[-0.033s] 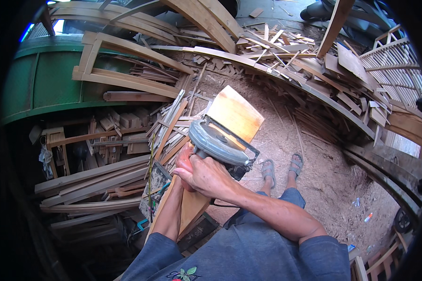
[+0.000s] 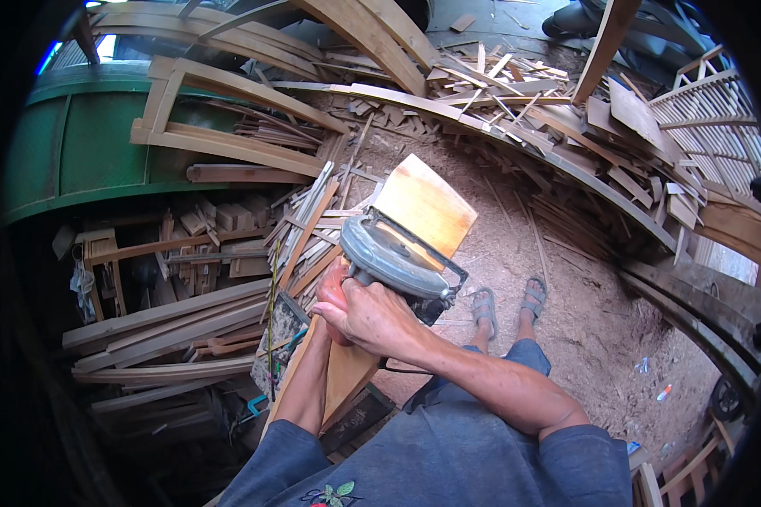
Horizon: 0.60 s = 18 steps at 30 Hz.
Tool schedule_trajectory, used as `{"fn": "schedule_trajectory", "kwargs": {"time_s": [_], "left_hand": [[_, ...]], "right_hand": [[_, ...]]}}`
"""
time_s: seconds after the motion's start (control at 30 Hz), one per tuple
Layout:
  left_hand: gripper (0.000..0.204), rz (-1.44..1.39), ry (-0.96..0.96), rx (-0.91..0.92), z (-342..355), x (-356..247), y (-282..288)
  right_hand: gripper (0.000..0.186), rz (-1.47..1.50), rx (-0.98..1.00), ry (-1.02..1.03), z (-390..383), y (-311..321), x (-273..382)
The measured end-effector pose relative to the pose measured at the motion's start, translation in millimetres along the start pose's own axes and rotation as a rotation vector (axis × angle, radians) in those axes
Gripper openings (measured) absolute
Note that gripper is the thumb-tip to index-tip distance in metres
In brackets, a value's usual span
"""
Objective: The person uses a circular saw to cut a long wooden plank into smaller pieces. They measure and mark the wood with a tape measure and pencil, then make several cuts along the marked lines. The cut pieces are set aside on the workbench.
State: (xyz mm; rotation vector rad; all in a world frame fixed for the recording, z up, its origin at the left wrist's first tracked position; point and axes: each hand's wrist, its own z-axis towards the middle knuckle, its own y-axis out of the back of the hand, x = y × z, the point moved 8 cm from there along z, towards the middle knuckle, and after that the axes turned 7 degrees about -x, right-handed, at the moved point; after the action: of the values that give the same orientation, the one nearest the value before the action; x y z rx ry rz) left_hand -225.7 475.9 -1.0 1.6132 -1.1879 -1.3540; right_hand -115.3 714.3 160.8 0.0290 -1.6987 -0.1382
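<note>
A grey circular saw (image 2: 393, 258) rests on a long wooden board (image 2: 423, 203) that runs from near my body out over the sawdust floor. My right hand (image 2: 372, 319) is closed over the rear handle of the saw. My left hand (image 2: 333, 291) sits just left of it and partly under it, also gripping the back of the saw. Its fingers are mostly hidden. The board's far end shows bare and orange-brown beyond the saw's guard. My sandalled feet (image 2: 507, 302) stand to the right of the board.
Stacks of planks and offcuts (image 2: 169, 329) lie at the left, by a green metal wall (image 2: 93, 144). Curved wooden frames (image 2: 228, 139) and scrap strips (image 2: 516, 93) pile up at the back and right. A white slatted panel (image 2: 719, 118) stands far right. Sawdust covers the ground (image 2: 600, 329).
</note>
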Motion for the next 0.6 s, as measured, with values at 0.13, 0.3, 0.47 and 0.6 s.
{"fn": "schedule_trajectory", "kwargs": {"time_s": [0.13,0.3,0.47,0.6], "left_hand": [[0.043,-0.040,-0.007,0.036,-2,3,2],[0.042,-0.111,-0.015,0.093,3,3,2],[0.041,-0.184,-0.029,0.162,4,6,3],[0.041,-0.252,-0.041,0.228,5,9,6]], "right_hand": [[0.074,0.038,0.019,-0.017,5,-3,-1],[0.075,0.016,0.026,-0.025,19,-1,-2],[0.074,0.010,0.017,-0.010,24,0,2],[0.072,-0.001,0.031,0.000,28,-2,2]]}}
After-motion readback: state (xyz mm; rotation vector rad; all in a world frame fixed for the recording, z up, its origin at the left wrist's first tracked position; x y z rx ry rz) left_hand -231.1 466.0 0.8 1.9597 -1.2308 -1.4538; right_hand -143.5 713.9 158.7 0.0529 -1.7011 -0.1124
